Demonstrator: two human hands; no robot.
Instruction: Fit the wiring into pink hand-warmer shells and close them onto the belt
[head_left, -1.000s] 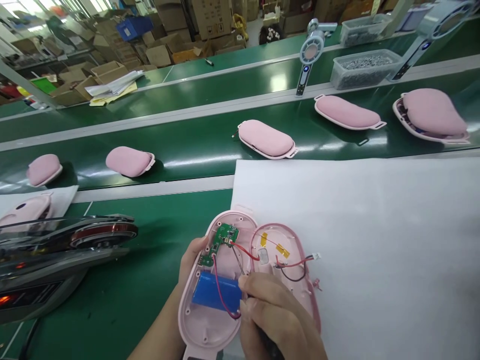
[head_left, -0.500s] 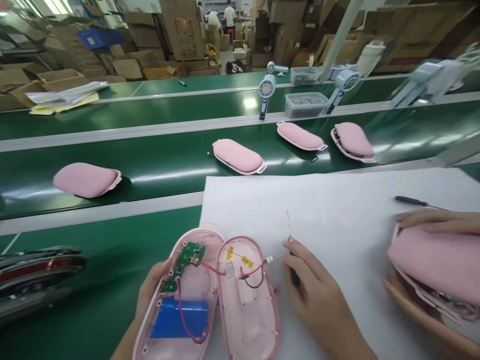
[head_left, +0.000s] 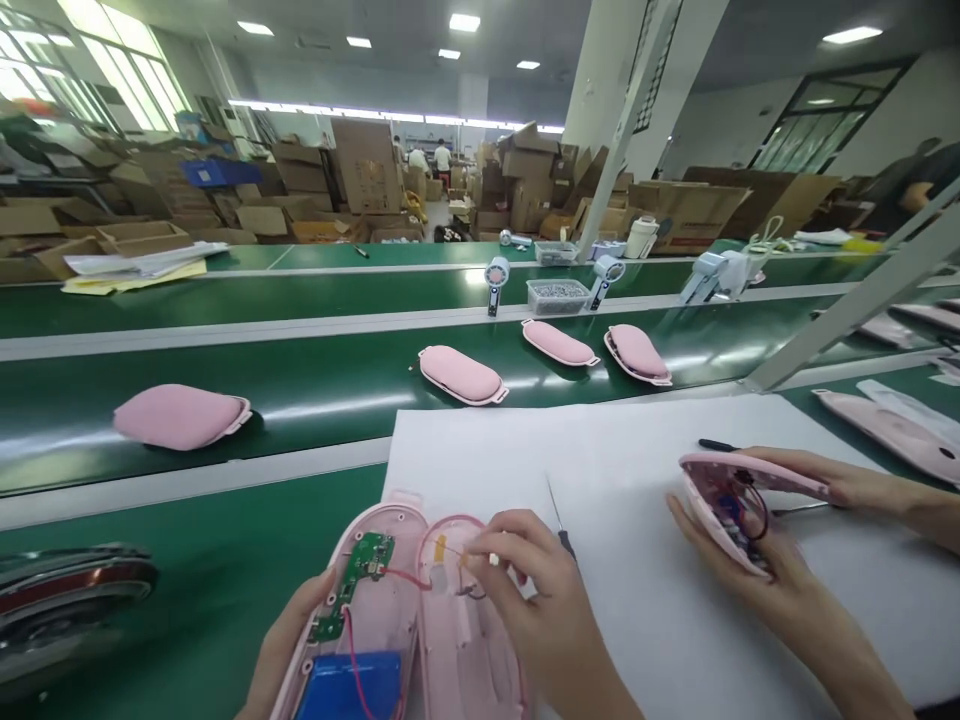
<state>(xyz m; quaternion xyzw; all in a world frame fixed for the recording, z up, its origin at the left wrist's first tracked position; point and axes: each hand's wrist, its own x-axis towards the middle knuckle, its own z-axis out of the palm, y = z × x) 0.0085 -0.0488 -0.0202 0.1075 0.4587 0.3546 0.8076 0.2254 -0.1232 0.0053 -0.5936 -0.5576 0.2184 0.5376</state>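
Note:
My left hand holds the left edge of an open pink shell half, which contains a green circuit board and a blue battery. Beside it lies the second pink half, joined by a red wire. Over the top of this half, my right hand pinches with thumb and fingertips near the wires and yellow tape; what is between the tips is hidden. A thin screwdriver lies on the white sheet just right of my right hand.
At the right, a co-worker's hands hold a partly opened pink case by another screwdriver. Several pink cases sit on the green belt. Behind are a screw tub and handheld fans.
My right hand has let go of the screwdriver and moved left over the second half. The view has tilted up. The co-worker's case is now opened wider.

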